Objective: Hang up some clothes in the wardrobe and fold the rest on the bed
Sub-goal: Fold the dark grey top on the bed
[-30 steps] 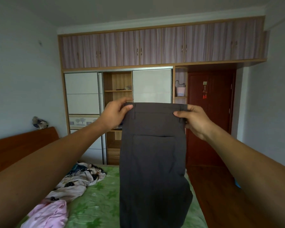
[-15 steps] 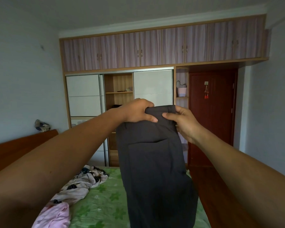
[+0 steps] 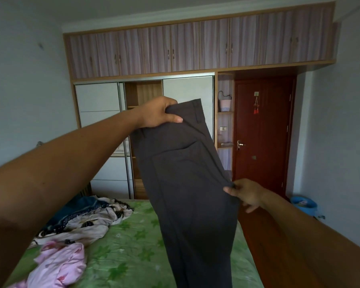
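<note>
Above the bed (image 3: 129,244), dark grey trousers (image 3: 185,183) hang in mid-air with the waistband tilted. The left grip (image 3: 159,113) is clenched on the bunched waistband. The right grip (image 3: 246,194) pinches the side edge lower down, some fingers hidden behind cloth. Trouser legs are cut off at the frame bottom. The wardrobe (image 3: 143,92) opening is mostly masked and its contents are unreadable.

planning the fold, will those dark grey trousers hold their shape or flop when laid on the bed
Probably floppy: the dark grey trousers hang limp below the left hand and crease where the right hand pinches their edge. Likely light, since one grip at their top seems to carry most of them.
</note>
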Available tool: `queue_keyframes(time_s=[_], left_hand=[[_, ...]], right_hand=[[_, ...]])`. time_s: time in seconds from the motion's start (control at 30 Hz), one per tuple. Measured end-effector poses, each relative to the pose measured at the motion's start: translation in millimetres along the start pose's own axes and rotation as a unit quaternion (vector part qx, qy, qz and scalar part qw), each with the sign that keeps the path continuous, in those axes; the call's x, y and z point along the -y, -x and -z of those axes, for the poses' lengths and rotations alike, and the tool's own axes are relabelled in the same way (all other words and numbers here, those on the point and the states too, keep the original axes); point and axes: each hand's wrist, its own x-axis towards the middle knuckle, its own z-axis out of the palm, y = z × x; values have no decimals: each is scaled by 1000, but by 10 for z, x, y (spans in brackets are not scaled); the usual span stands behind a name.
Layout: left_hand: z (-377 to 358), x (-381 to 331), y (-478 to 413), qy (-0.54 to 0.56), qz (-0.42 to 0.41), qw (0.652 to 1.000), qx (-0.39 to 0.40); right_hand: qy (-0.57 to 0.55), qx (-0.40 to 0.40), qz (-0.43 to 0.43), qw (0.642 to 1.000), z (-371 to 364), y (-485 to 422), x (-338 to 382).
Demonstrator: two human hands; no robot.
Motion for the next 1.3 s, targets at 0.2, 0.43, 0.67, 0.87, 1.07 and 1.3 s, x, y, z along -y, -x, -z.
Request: queue_keyframes(time_s=[0.2, 0.43, 0.67, 0.87, 1.07, 1.3], left_hand=[[57, 28, 58, -6, 19, 1000, -13], [226, 161, 267, -4, 53, 999, -11], [301, 154, 391, -3, 69, 998, -6], [338, 97, 444, 4, 73, 997, 7], [117, -20, 335, -10, 47, 999, 25], [109, -77, 417, -7, 54, 997, 63]], right_hand=[[-356, -24, 29, 934, -289, -75, -28], [-552, -11, 40, 833, -543, -156, -152], [-485, -9, 65, 872, -505, -178, -81], [-226, -61, 77, 969, -394, -152, -39], [-218, 2, 234, 947, -180, 153, 882], [-224, -6, 278, 934, -124, 218, 1425]])
